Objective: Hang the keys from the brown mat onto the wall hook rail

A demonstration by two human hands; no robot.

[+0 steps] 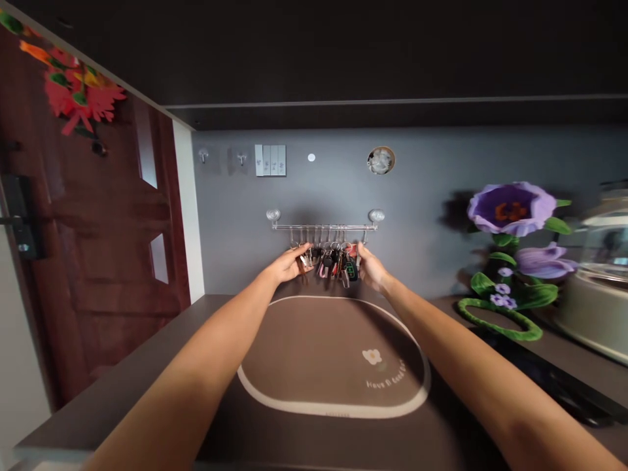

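Several bunches of keys hang from hooks on a clear rail fixed to the grey wall by two round suction cups. Among them is a dark key fob with green marks. At the left end of the row, my left hand is closed on some of the keys, thumb on top. My right hand closes on the right end of the row, beside a small reddish piece. The fingertips of both hands are partly hidden behind the keys.
Below lies a brown oval mat with a pale rim on the dark counter. Purple knitted flowers and a glass-topped appliance stand right. A dark shelf overhangs. A wooden door is left.
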